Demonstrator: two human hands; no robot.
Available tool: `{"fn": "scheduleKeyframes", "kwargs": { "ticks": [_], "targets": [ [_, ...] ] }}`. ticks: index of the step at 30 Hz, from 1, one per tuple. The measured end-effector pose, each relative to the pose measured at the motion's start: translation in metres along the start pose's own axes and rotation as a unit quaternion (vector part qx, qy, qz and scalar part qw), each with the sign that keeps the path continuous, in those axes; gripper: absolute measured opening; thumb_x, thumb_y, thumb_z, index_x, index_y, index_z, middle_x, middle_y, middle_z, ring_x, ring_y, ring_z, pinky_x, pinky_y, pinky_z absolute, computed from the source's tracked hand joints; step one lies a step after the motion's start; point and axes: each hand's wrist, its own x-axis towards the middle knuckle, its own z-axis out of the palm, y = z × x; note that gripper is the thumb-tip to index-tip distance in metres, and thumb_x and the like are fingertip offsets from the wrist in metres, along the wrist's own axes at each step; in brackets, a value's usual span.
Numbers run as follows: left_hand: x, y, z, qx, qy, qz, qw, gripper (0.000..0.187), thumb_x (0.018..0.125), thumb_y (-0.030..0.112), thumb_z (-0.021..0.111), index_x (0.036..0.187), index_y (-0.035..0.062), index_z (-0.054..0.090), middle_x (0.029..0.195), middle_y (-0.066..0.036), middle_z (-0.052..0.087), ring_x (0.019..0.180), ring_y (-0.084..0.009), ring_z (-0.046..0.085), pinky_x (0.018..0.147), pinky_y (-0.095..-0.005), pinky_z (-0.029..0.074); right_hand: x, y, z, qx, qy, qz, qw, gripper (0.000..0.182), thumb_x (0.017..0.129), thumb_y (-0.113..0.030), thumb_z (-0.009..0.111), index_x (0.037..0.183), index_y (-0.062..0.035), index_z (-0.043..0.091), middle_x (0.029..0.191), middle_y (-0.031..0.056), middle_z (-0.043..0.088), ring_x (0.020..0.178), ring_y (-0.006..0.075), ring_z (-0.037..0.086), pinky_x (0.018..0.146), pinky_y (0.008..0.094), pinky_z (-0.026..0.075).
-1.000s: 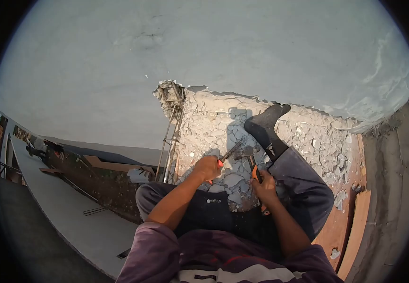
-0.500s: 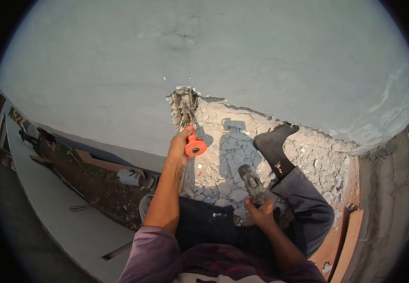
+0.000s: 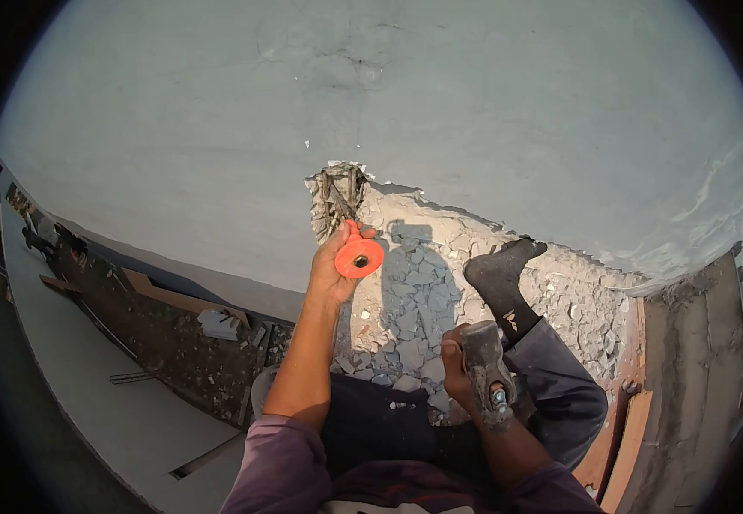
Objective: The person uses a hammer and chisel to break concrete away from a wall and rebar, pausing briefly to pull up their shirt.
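Observation:
My left hand (image 3: 328, 267) is wrapped around a chisel with an orange hand guard (image 3: 372, 250), its dark metal striking end showing in the guard's middle. The chisel's tip is hidden behind the guard and hand. Just beyond it lies a chipped hole (image 3: 334, 195) in the grey plastered wall (image 3: 491, 111), with rough bars showing inside. In my right hand (image 3: 454, 370) is a hammer (image 3: 483, 355), held up over my lap; its heavy worn head faces the camera and covers most of the handle. Hammer and chisel are apart.
Broken concrete rubble (image 3: 410, 321) covers the slab at the wall's foot. My right foot (image 3: 498, 278) in a dark sock rests on it. A wooden plank (image 3: 628, 454) lies at right. Lower ground with debris (image 3: 191, 343) drops away at left.
My right hand has raised the hammer toward the camera and turned its head. The left hand has tilted the chisel, so the orange guard faces the camera more and sits slightly higher.

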Motion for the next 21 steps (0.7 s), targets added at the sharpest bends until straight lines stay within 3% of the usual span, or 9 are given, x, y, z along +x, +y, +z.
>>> {"fn": "scheduleKeyframes", "kwargs": {
  "ticks": [3, 5, 7, 8, 11, 12, 15, 18, 21],
  "targets": [
    [0.005, 0.006, -0.003, -0.046, 0.002, 0.007, 0.999, 0.026, 0.103, 0.026, 0.055, 0.11, 0.001, 0.057, 0.098, -0.015, 0.064, 0.095, -0.0251, 0.068, 0.079, -0.035, 0.063, 0.03, 0.033, 0.042, 0.047, 0.035, -0.099, 0.993, 0.018, 0.09, -0.019, 0.065, 0.082, -0.0028, 0.062, 0.07, 0.0106, 0.058, 0.057, 0.0242, 0.057, 0.055, 0.0353, 0.046],
    [0.005, 0.006, -0.006, -0.037, 0.007, 0.004, 0.999, 0.026, 0.102, 0.027, 0.056, 0.11, 0.0015, 0.058, 0.096, -0.015, 0.065, 0.09, -0.0249, 0.068, 0.077, -0.0349, 0.062, 0.044, 0.038, 0.066, -0.052, -0.094, 0.07, 0.992, 0.016, 0.081, -0.014, 0.07, 0.08, -0.0013, 0.059, 0.071, 0.014, 0.056, 0.051, 0.0277, 0.051, 0.051, 0.0368, 0.044],
    [0.004, 0.007, -0.013, 0.002, -0.002, -0.006, 1.0, 0.025, 0.102, 0.026, 0.057, 0.111, 0.0031, 0.059, 0.093, -0.016, 0.068, 0.082, -0.0246, 0.069, 0.074, -0.0355, 0.062, 0.033, 0.025, 0.073, -0.011, -0.11, 0.104, 0.988, 0.017, 0.08, -0.014, 0.071, 0.077, -0.0025, 0.058, 0.069, 0.0154, 0.058, 0.058, 0.0346, 0.058, 0.054, 0.0406, 0.046],
    [0.004, 0.004, -0.014, 0.004, 0.011, -0.01, 1.0, 0.026, 0.101, 0.027, 0.058, 0.111, 0.0025, 0.059, 0.093, -0.016, 0.068, 0.081, -0.0235, 0.069, 0.072, -0.0354, 0.062, 0.029, 0.02, 0.075, 0.009, -0.119, 0.119, 0.986, 0.018, 0.08, -0.014, 0.071, 0.076, -0.003, 0.058, 0.068, 0.0161, 0.058, 0.062, 0.038, 0.061, 0.056, 0.0425, 0.047],
    [0.01, 0.005, -0.02, 0.046, -0.001, -0.033, 0.998, 0.028, 0.101, 0.028, 0.059, 0.111, 0.0016, 0.059, 0.093, -0.015, 0.068, 0.081, -0.0228, 0.069, 0.073, -0.0365, 0.061, 0.016, 0.014, 0.074, 0.034, -0.061, 0.064, 0.996, 0.017, 0.079, -0.012, 0.073, 0.077, -0.0021, 0.059, 0.067, 0.017, 0.059, 0.064, 0.0384, 0.063, 0.057, 0.0431, 0.048],
    [0.007, 0.001, -0.016, 0.063, 0.036, -0.015, 0.997, 0.028, 0.101, 0.027, 0.058, 0.112, 0.0008, 0.059, 0.092, -0.014, 0.067, 0.081, -0.0211, 0.068, 0.074, -0.0355, 0.06, 0.016, 0.018, 0.073, 0.014, -0.052, 0.049, 0.997, 0.02, 0.078, -0.011, 0.076, 0.079, -0.0014, 0.059, 0.068, 0.0167, 0.06, 0.062, 0.0391, 0.06, 0.056, 0.0408, 0.048],
    [-0.001, -0.01, -0.008, 0.041, 0.07, -0.033, 0.996, 0.027, 0.101, 0.025, 0.058, 0.112, 0.0002, 0.059, 0.09, -0.012, 0.066, 0.081, -0.0196, 0.067, 0.074, -0.0337, 0.06, 0.016, 0.02, 0.062, 0.017, -0.059, 0.115, 0.991, 0.021, 0.077, -0.01, 0.077, 0.079, -0.0006, 0.058, 0.067, 0.0136, 0.059, 0.058, 0.0295, 0.061, 0.056, 0.037, 0.047],
    [-0.018, -0.031, -0.007, 0.104, 0.064, -0.093, 0.988, 0.026, 0.1, 0.022, 0.058, 0.112, -0.0014, 0.058, 0.09, -0.01, 0.063, 0.083, -0.0191, 0.064, 0.073, -0.0321, 0.059, -0.004, 0.039, 0.047, 0.117, -0.042, 0.099, 0.987, 0.014, 0.077, -0.001, 0.071, 0.087, 0.0036, 0.062, 0.076, 0.0119, 0.065, 0.066, 0.0159, 0.064, 0.062, 0.032, 0.049],
    [-0.021, -0.053, -0.003, 0.125, 0.07, -0.129, 0.981, 0.027, 0.101, 0.023, 0.056, 0.112, -0.0015, 0.057, 0.092, -0.009, 0.062, 0.084, -0.019, 0.063, 0.073, -0.0327, 0.057, -0.017, 0.039, 0.033, 0.155, 0.012, 0.111, 0.982, 0.017, 0.083, -0.003, 0.073, 0.095, 0.0057, 0.065, 0.077, 0.009, 0.069, 0.068, 0.0129, 0.065, 0.064, 0.0308, 0.051]
  ]
}}
